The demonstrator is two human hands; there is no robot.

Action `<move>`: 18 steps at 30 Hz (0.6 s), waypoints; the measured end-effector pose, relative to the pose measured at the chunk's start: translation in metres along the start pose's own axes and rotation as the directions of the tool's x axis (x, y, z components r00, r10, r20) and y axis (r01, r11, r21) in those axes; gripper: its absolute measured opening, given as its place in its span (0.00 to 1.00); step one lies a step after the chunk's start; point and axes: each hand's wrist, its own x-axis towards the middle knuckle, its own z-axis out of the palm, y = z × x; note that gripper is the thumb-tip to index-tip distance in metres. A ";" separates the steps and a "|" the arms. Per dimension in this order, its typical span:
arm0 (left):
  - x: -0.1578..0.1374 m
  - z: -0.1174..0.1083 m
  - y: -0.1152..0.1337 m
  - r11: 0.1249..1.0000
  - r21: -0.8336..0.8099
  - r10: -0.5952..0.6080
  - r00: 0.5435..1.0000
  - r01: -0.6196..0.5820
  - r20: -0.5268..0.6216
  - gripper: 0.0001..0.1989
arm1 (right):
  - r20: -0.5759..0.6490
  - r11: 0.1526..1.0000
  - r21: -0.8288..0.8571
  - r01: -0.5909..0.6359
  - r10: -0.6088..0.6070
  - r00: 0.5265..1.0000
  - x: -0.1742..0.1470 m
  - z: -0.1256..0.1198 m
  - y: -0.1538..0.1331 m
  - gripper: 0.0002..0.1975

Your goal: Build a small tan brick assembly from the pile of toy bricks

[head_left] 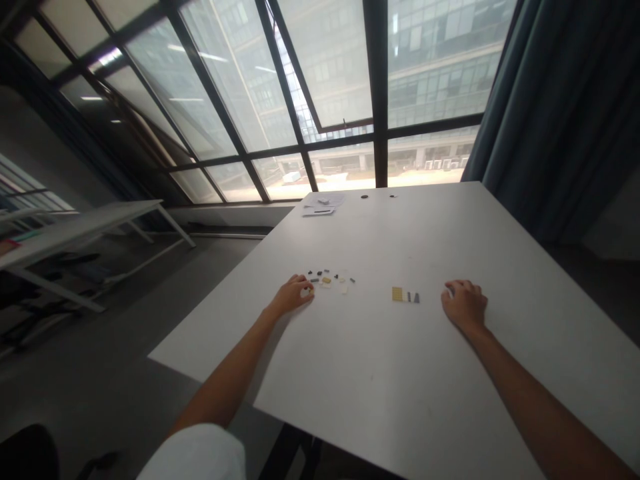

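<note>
My left hand (294, 294) is closed in a pinch on a small tan toy building brick (312, 291), partly hidden by the fingertips. Just beyond it lies a loose scatter of small pieces: a tan brick (327, 280), a dark grey piece (315, 281), a black piece (319, 273) and several others in white, grey and black. To the right of the scatter, a flat tan plate (397, 294) lies in line with white and grey pieces (413, 297). Beside that row, my right hand (466, 305) rests on the table, loosely curled with thumb and forefinger apart, holding nothing visible.
The white table (380, 360) stretches toward the windows. Papers with a dark pen (322, 211) lie at its far left corner, and a black round item (365, 197) sits near the far edge. A blue curtain (545, 120) hangs at right; another table (90, 227) stands left.
</note>
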 end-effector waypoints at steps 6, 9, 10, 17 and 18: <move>0.024 -0.003 0.067 0.983 -0.062 0.161 0.978 -0.170 -0.129 0.07 | -0.019 0.999 0.040 0.000 0.001 1.000 0.002 0.003 0.001 0.17; 0.042 0.003 0.107 0.963 -0.093 0.241 0.962 -0.254 -0.130 0.07 | -0.054 0.996 0.092 0.006 -0.002 0.999 0.002 0.003 -0.001 0.17; 0.047 0.007 0.120 0.951 -0.102 0.281 0.954 -0.292 -0.106 0.07 | -0.068 0.994 0.108 0.012 -0.004 0.998 0.002 0.002 -0.001 0.17; 0.061 0.040 0.177 0.904 -0.189 0.403 0.913 -0.385 0.068 0.07 | -0.084 0.988 0.148 0.033 -0.021 0.996 0.001 -0.001 -0.006 0.15; 0.060 0.043 0.179 0.903 -0.202 0.400 0.913 -0.378 0.078 0.07 | -0.080 0.988 0.151 0.034 -0.022 0.997 0.001 -0.001 -0.006 0.15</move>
